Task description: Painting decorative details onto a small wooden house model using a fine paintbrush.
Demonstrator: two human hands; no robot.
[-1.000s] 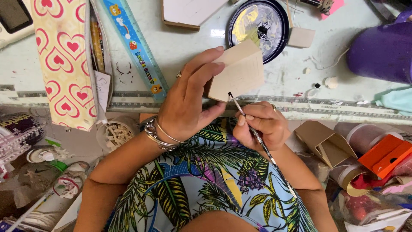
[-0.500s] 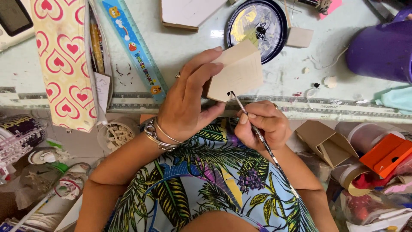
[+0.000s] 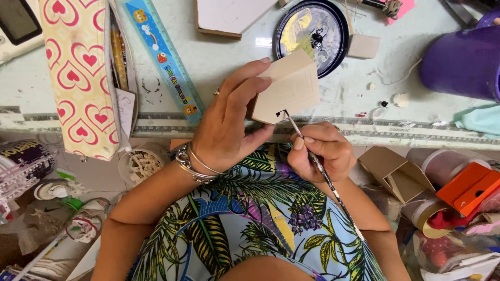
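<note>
Left hand (image 3: pixel 226 130): fingers clamped on a house-shaped wooden piece (image 3: pixel 289 88), held up over the near edge of the tabletop (image 3: pixel 224 57), flat face toward the camera; bracelets at the wrist, a ring on one finger.
Right hand (image 3: pixel 320 151): fingers pinched together on a thin brush (image 3: pixel 312 156), its dark tip touching the piece's lower edge, handle slanting back over the floral dress (image 3: pixel 250 224).
Tabletop, far side: round dark palette (image 3: pixel 312 31) with yellow paint, just beyond the piece; second wooden cut-out (image 3: pixel 229 15).
Left part: blue ruler (image 3: pixel 166 62), heart-print pencil case (image 3: pixel 78 73).
Right edge: purple cup (image 3: pixel 461 62).
Below the near edge, right: cardboard house shape (image 3: pixel 393 171), orange box (image 3: pixel 469 187), tape rolls.
</note>
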